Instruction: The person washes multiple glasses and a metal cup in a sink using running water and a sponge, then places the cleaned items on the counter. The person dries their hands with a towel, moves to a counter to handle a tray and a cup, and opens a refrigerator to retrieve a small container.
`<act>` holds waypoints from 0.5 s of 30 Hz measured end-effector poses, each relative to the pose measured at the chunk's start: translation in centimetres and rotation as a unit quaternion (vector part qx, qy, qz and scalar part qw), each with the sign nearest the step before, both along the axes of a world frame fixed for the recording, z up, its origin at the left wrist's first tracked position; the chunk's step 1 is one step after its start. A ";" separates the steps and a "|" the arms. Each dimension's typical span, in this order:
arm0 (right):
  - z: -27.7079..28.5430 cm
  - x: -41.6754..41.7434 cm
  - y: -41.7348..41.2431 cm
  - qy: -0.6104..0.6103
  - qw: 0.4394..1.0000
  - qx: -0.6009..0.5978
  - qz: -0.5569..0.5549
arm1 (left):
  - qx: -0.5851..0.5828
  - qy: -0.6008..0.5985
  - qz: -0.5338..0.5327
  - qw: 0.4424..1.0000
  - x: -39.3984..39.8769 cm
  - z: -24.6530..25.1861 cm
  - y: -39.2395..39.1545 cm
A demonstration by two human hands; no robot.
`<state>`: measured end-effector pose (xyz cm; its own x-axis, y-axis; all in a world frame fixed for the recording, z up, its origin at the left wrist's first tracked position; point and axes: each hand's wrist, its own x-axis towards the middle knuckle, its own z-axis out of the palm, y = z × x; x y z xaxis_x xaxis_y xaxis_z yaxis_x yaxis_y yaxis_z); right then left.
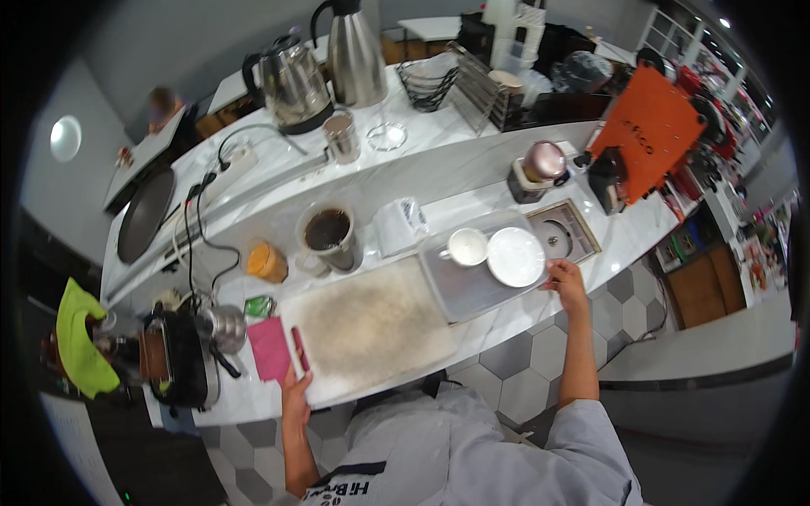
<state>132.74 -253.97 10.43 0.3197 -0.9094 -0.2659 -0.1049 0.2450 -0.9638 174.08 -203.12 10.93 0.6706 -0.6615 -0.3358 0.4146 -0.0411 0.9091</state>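
Note:
A stained white cutting board lies on the counter before me. My left hand grips its left end beside the handle slot, thumb on top. Overlapping or butting against the board's right end is a translucent plastic tray. On the tray are a white cup and, touching or nearly touching it, a white saucer. My right hand pinches the tray's near right corner, its fingertips close to the saucer's rim. The fingers' undersides are hidden.
Behind the board stand a pitcher of dark liquid, an orange-filled container and a white packet. A black appliance and pink cloth are at left. Right are a metal drain fixture, a grinder-like device and an orange-panelled machine.

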 end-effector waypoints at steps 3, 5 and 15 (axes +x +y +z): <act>0.6 -1.5 -2.0 -0.007 1.000 -0.009 -0.020 | 0.062 -0.067 -0.030 0.995 -1.2 -0.4 -2.9; 0.5 -2.6 -3.8 -0.001 1.000 -0.021 -0.017 | 0.159 -0.208 -0.049 0.964 -1.8 -2.1 -3.8; -0.8 -6.1 -7.8 0.001 1.000 -0.020 -0.020 | 0.524 -0.466 -0.164 0.694 -4.3 2.6 -10.1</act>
<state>126.68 -261.74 9.64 0.2826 -0.9315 -0.2289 -0.0979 0.2093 -0.9729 169.78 -213.19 13.50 0.7902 -0.5504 -0.2694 -0.5218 -0.8349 0.1752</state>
